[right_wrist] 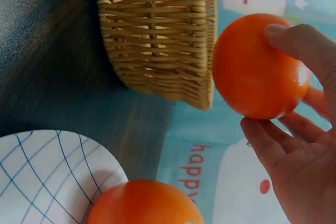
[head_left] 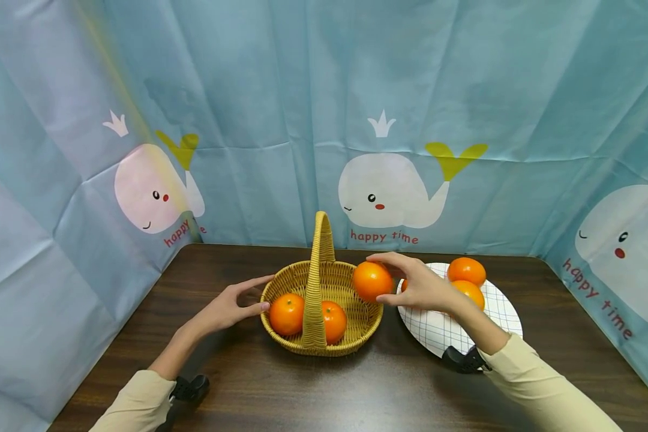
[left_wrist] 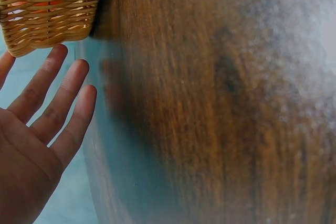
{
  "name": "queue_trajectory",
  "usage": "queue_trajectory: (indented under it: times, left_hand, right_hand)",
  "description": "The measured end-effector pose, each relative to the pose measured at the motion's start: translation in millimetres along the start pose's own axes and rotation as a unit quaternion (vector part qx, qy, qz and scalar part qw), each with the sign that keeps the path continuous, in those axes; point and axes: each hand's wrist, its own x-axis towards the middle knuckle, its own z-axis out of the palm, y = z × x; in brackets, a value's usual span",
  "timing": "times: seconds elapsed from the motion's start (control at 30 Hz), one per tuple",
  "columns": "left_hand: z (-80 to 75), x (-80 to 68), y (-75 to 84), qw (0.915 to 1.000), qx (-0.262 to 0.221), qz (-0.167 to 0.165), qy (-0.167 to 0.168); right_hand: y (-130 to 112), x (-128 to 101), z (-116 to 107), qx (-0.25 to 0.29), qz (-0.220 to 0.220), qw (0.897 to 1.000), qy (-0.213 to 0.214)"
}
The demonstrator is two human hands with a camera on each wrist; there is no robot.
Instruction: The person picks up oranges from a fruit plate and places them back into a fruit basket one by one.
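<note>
Right hand (right_wrist: 294, 145) round orange (right_wrist: 257, 66) — head view alone: two in basket (head_left: 364, 327).

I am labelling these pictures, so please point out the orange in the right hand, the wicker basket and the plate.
orange in the right hand (head_left: 371, 280): head view, middle of its front.
wicker basket (head_left: 321, 351): head view, near outer wall.
plate (head_left: 437, 330): head view, bare checked part near the front rim.
</note>
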Motion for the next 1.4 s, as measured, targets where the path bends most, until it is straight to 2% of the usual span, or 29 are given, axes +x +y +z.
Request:
queue_trajectory:
  times: [0.5,0.7,1.13,1.4]
  left_hand:
    - [-0.3,0.5,0.4,1.0000,0.000,0.002,0.001]
    - [-0.1,0.5,1.0,1.0000,0.000,0.000,0.002]
    - [0.2,1.2,-0.9,1.0000,-0.004,0.003,0.002]
    - [0.3,1.0,-2.1,1.0000,-0.007,0.003,-0.001]
  right_hand:
    - [7,19,25,0.006,0.015,1.000,-0.012]
    - [11,23,32,-0.026,-0.009,0.999,-0.018]
    - [17,22,37,-0.082,0.005,0.996,-0.021]
    - [18,16,26,0.000,-0.002,1.000,-0.003]
